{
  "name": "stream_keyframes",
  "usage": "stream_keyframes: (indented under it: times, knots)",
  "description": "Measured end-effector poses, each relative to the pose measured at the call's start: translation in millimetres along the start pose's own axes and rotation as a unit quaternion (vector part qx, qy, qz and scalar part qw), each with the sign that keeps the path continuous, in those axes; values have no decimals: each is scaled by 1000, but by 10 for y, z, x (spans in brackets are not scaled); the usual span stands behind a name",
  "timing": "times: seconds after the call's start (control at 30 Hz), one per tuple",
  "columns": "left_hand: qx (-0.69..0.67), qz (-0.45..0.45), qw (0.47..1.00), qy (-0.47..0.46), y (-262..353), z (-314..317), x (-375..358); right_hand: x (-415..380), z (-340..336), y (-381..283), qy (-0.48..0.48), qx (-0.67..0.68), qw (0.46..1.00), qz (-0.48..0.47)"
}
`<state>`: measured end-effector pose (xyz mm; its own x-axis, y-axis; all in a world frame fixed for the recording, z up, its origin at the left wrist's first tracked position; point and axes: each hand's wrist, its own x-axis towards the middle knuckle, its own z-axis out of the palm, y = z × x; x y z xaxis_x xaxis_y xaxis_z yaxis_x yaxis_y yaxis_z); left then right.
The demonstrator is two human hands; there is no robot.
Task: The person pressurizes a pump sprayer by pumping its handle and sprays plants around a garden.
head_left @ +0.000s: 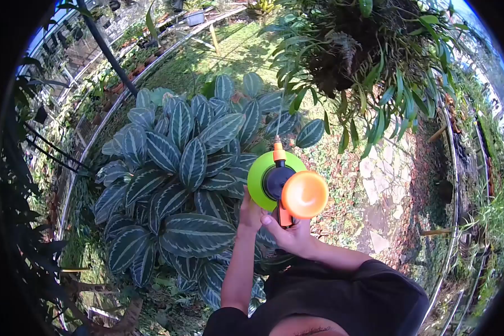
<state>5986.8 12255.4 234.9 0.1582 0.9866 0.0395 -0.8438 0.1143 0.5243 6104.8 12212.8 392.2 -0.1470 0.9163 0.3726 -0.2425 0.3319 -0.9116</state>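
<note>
A pressure sprayer (pixel 257 175) with a lime-green bottle, black head, orange pump knob and orange nozzle is held upright in front of my chest. My left hand (pixel 251 214) is closed against the bottle's left side. My right hand (pixel 293 237) is wrapped round the rear of the sprayer, its thumb beside the orange trigger; its other fingers are partly hidden under the knob. From the nozzle a thin stream of liquid runs forward, towards a hanging plant (pixel 392 84) with long green leaves and a dark root mass.
A large clump of dark striped leaves (pixel 193 162) fills the space to the left of the sprayer and reaches under it. Flat paving stones (pixel 375 190) and leaf litter lie to the right. A dark post (pixel 103 45) stands at the upper left, with potted plants along a curved border.
</note>
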Motion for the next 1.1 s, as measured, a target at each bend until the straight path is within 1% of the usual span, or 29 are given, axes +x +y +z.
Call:
stream_keyframes:
  times: [0.03,0.07,0.1,0.13,0.23,0.27,0.37,0.4,0.43,0.5,0.57,0.6,0.63,0.67,0.7,0.73,0.77,0.8,0.83,0.9,0.93,1.0,1.03,1.1]
  knots:
    - [47,-8,999,22,-119,54,-84,-130,-208,112,-27,-57,998,29]
    - [94,-18,994,42,-242,103,-168,-218,-296,43,-3,-54,997,48]
    - [13,-72,996,52,-459,-9,-227,-288,-372,-21,19,-50,996,65]
    - [-3,-93,995,32,-617,19,-318,-387,-469,-62,33,-69,993,87]
    - [-41,-181,983,18,-1111,146,-616,-740,-803,-34,73,-151,981,95]
    - [-52,-213,975,24,-1260,193,-713,-882,-945,-37,73,-149,981,106]
    - [-112,-298,948,-17,-1702,179,-916,-1223,-1286,-315,103,-153,972,146]
    - [-87,-307,948,-24,-1767,310,-957,-1337,-1426,-388,117,-188,964,146]
    - [-84,-314,945,-36,-1867,373,-954,-1370,-1468,-571,157,-104,966,178]
    - [-79,-328,940,-52,-2061,483,-1036,-1689,-1881,-581,154,-160,965,140]
    - [-72,-334,938,-58,-2245,668,-997,-1847,-2120,-766,189,-137,964,128]
    - [-60,-329,941,-54,-2328,791,-969,-1869,-2224,-926,185,-130,967,116]
    - [-48,-321,944,-52,-2419,904,-891,-1924,-2363,-1012,174,-141,971,89]
    - [-51,-333,941,-38,-2514,997,-803,-1975,-2480,-1058,186,-146,970,65]
    - [-69,-330,940,-43,-2614,1069,-722,-2061,-2598,-1094,200,-150,967,44]
    - [-87,-326,940,-49,-2728,1144,-616,-2172,-2801,-1063,188,-189,964,10]
    - [-105,-324,939,-54,-2852,1223,-516,-2270,-2969,-1021,187,-230,955,0]
    - [-91,-331,939,-34,-2904,1428,-441,-2312,-3112,-1044,185,-271,945,-11]
    - [-90,-334,938,-28,-3050,1454,-411,-2343,-3275,-1085,187,-276,943,7]
    - [-90,-336,937,-18,-3393,1487,-345,-2373,-3546,-1154,187,-272,940,82]
    - [-53,-327,943,12,-3524,1631,-396,-2382,-3703,-1161,177,-267,942,105]
    - [-49,-345,937,17,-3874,1642,-451,-2464,-4091,-1171,168,-231,942,174]
    - [-48,-357,932,28,-4042,1667,-561,-2509,-4288,-1173,155,-213,944,201]
    - [-78,-348,933,42,-4427,1763,-663,-2567,-4681,-1174,93,-215,948,216]
